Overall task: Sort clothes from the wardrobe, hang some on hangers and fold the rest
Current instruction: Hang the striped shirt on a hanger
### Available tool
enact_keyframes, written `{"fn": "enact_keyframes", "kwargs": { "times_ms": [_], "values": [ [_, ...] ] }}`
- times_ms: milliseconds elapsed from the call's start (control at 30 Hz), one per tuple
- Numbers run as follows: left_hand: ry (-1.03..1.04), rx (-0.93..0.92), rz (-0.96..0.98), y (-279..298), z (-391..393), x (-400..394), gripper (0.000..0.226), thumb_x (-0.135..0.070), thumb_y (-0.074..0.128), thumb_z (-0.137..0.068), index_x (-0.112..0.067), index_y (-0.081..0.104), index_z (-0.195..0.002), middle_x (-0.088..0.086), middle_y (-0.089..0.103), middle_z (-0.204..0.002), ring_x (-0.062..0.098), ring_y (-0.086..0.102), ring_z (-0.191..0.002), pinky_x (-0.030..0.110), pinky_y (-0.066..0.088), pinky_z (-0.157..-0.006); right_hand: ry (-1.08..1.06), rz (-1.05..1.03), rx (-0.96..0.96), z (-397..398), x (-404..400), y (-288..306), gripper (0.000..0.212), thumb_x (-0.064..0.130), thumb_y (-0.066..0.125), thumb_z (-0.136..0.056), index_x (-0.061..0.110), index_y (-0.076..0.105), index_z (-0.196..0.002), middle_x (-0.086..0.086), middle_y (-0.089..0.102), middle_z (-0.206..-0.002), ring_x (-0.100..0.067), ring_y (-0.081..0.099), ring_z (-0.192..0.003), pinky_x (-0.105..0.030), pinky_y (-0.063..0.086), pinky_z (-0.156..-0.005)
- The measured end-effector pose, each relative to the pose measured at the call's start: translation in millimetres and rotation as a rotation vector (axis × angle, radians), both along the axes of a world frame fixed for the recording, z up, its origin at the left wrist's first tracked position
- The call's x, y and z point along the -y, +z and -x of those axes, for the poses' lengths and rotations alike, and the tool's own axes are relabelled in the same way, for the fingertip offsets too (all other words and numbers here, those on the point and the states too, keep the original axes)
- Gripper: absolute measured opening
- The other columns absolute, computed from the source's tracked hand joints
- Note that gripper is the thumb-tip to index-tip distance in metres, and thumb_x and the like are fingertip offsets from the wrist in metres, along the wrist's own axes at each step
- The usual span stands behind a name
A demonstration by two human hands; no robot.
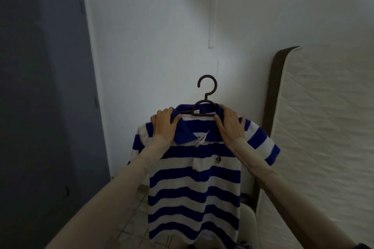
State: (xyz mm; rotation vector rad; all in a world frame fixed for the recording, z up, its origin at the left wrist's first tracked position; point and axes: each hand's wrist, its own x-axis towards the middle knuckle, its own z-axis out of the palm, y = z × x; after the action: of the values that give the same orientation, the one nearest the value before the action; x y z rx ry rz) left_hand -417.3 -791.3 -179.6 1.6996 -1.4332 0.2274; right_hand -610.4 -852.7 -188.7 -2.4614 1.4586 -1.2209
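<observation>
The blue-and-white striped polo shirt [194, 178] hangs in front of me on a dark hanger [204, 105], held up in the air in the middle of the view, its hem dropping toward the near bottom edge. The hanger's hook rises free above the blue collar and catches on nothing; its shoulders run inside the neck of the shirt. The collar is folded down and the placket is partly open below it.

My left hand [165, 122] grips the left shoulder of the shirt just beside the collar, fingers curled over the top edge and thumb lying along the collar. My right hand [229, 124] grips the right shoulder in the same way, thumb near the hanger's end, fingers wrapped over the fabric. Both my arms wear pale beige sleeves [125, 186] reaching to the wrists.

Behind the shirt stands a white wall [151, 36] with a thin white strip [211, 16] running down it. To the left stands a grey-blue wardrobe door [44, 87]. To the right a quilted cream mattress [323, 127] leans upright against the wall. Low down on the left of the shirt, tiled floor [139, 208] shows.
</observation>
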Motion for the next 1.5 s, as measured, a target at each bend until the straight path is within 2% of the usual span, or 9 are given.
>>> {"fn": "enact_keyframes", "kwargs": {
  "times_ms": [100,200,300,367,733,867,1100,1300,1500],
  "values": [
    [0.021,-0.045,-0.007,-7.6,-13.5,-19.6,0.029,-0.03,0.043,-0.098,-0.004,0.057,-0.101,0.012,0.062,-0.105,0.029,0.051,-0.102,0.035,0.027,-0.092,0.019,0.039,-0.01,-21.6,-5.9,5.9,0.037,0.036,0.029,-0.101,0.012,0.045,-0.124,-0.007,0.052,-0.123,-0.022,0.046,-0.116,-0.039,0.018,-0.111],
    [0.059,-0.071,-0.018,-17.2,-31.3,-44.3,0.028,-0.029,0.045,-0.098,-0.003,0.057,-0.098,0.013,0.062,-0.1,0.03,0.053,-0.097,0.036,0.03,-0.089,0.12,0.042,-0.029,-45.5,-13.9,6.7,0.031,0.032,0.03,-0.101,0.009,0.048,-0.114,-0.009,0.054,-0.113,-0.023,0.049,-0.104,-0.035,0.03,-0.097],
    [0.104,-0.119,-0.028,-23.9,-51.8,-73.2,0.033,-0.034,0.046,-0.097,-0.004,0.057,-0.094,0.014,0.062,-0.094,0.032,0.055,-0.092,0.042,0.038,-0.089,0.204,0.042,-0.076,-72.7,-27.3,4.4,0.031,0.032,0.03,-0.101,0.009,0.047,-0.114,-0.009,0.055,-0.113,-0.024,0.05,-0.103,-0.035,0.033,-0.094],
    [0.147,-0.127,-0.032,-25.0,-64.1,-95.4,0.033,-0.035,0.046,-0.096,-0.004,0.057,-0.096,0.013,0.062,-0.095,0.032,0.056,-0.093,0.045,0.04,-0.09,0.246,0.047,-0.088,-90.6,-42.2,4.3,0.031,0.032,0.029,-0.102,0.009,0.047,-0.114,-0.009,0.055,-0.113,-0.024,0.05,-0.104,-0.035,0.033,-0.093],
    [0.376,-0.011,-0.097,-16.5,-100.7,-221.0,0.029,-0.033,0.043,-0.098,-0.011,0.054,-0.113,0.008,0.058,-0.115,0.024,0.049,-0.11,0.037,0.032,-0.099,0.389,0.067,-0.115,-151.8,-136.2,6.2,0.03,0.032,0.028,-0.102,0.011,0.048,-0.113,-0.008,0.058,-0.11,-0.023,0.052,-0.101,-0.035,0.036,-0.093],
    [0.405,-0.059,-0.113,-20.5,-97.0,-278.4,0.031,-0.032,0.043,-0.098,-0.014,0.051,-0.122,0.006,0.055,-0.122,0.022,0.046,-0.115,0.037,0.033,-0.104,0.426,0.077,-0.133,-157.0,-184.1,5.5,0.032,0.033,0.027,-0.102,0.011,0.048,-0.113,-0.009,0.058,-0.111,-0.024,0.051,-0.102,-0.035,0.034,-0.092],
    [0.595,-0.005,-0.166,-28.5,-95.5,-405.9,0.03,-0.034,0.042,-0.098,-0.013,0.052,-0.116,0.006,0.055,-0.116,0.023,0.047,-0.111,0.036,0.038,-0.096,0.548,0.093,-0.177,-170.2,-302.2,2.6,0.036,0.033,0.025,-0.102,0.01,0.047,-0.12,-0.009,0.054,-0.119,-0.025,0.047,-0.111,-0.034,0.031,-0.094],
    [0.748,-0.001,-0.153,-24.9,-100.9,-520.3,0.021,-0.029,0.043,-0.098,-0.012,0.052,-0.107,0.006,0.057,-0.104,0.022,0.051,-0.102,0.034,0.04,-0.088,0.719,0.088,-0.117,-205.8,-401.5,-0.7,0.037,0.034,0.028,-0.102,0.009,0.048,-0.122,-0.008,0.054,-0.121,-0.024,0.047,-0.113,-0.035,0.031,-0.095],
    [0.812,-0.137,-0.092,-16.7,-107.1,-633.3,0.012,-0.026,0.043,-0.099,-0.017,0.051,-0.099,0.002,0.058,-0.096,0.02,0.056,-0.093,0.027,0.042,-0.077,0.951,0.122,-0.096,-256.3,-498.6,2.5,0.037,0.034,0.027,-0.102,0.012,0.047,-0.124,-0.006,0.055,-0.118,-0.023,0.047,-0.111,-0.035,0.03,-0.092]
  ]
}}
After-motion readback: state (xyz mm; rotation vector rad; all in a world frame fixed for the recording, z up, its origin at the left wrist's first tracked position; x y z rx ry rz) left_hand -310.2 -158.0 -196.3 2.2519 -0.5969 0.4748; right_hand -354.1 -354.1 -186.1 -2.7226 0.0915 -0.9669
